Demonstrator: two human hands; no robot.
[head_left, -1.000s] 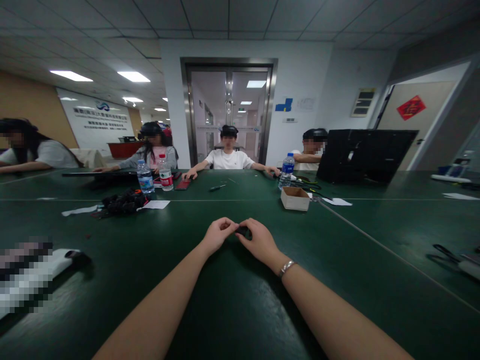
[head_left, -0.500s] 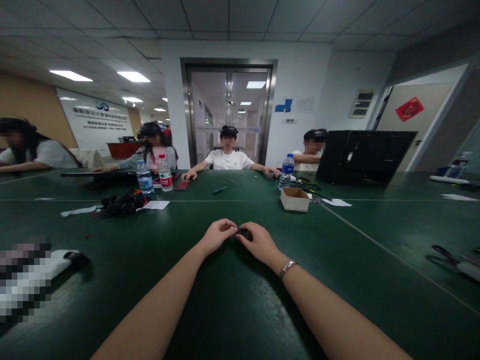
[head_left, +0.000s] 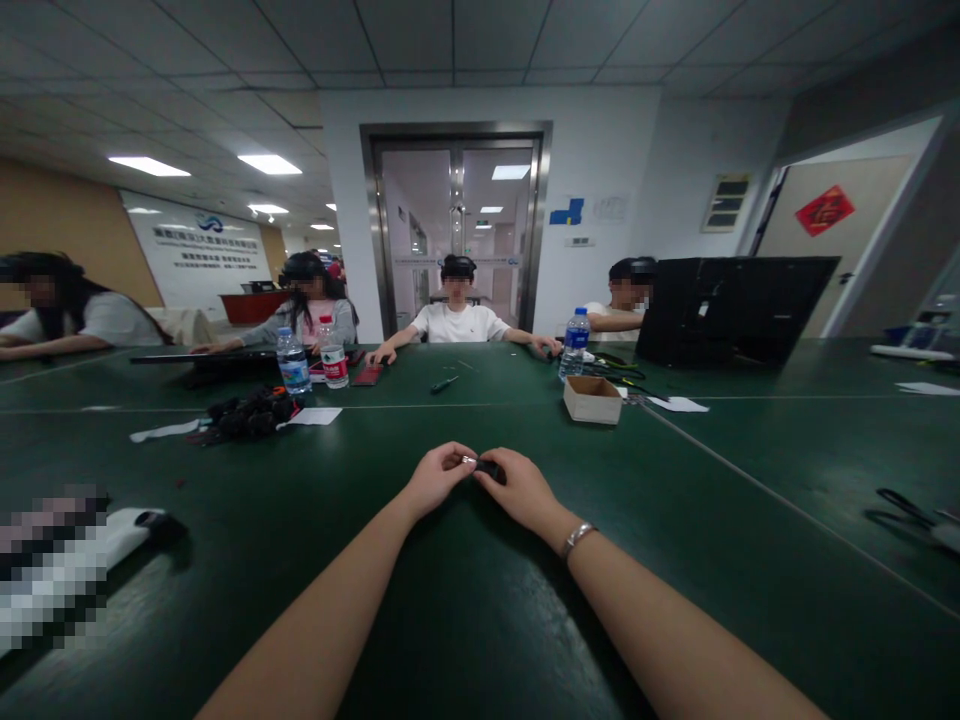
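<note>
Above the green table [head_left: 480, 620], my left hand [head_left: 436, 480] and my right hand [head_left: 526, 488] meet in the middle of the head view. Between them is a small black object [head_left: 490, 468] with a shiny, silvery end; its exact kind is too small to make out. My right thumb and fingers are closed round the black body. At the silvery end, my left thumb and fingertips pinch together. Part of the object is hidden by the fingers. A silver bracelet [head_left: 578, 539] circles my right wrist.
Beyond my hands are a small open box [head_left: 592, 402], a screwdriver [head_left: 443, 384], bottles [head_left: 294, 362] and a bundle of black cables [head_left: 251, 412]. A black monitor [head_left: 735, 310] stands at right. Several people sit round the table, one directly opposite [head_left: 461, 322].
The silvery end shows more plainly between my fingertips now. Both hands keep their hold with barely any shift, and the whole view has moved slightly.
</note>
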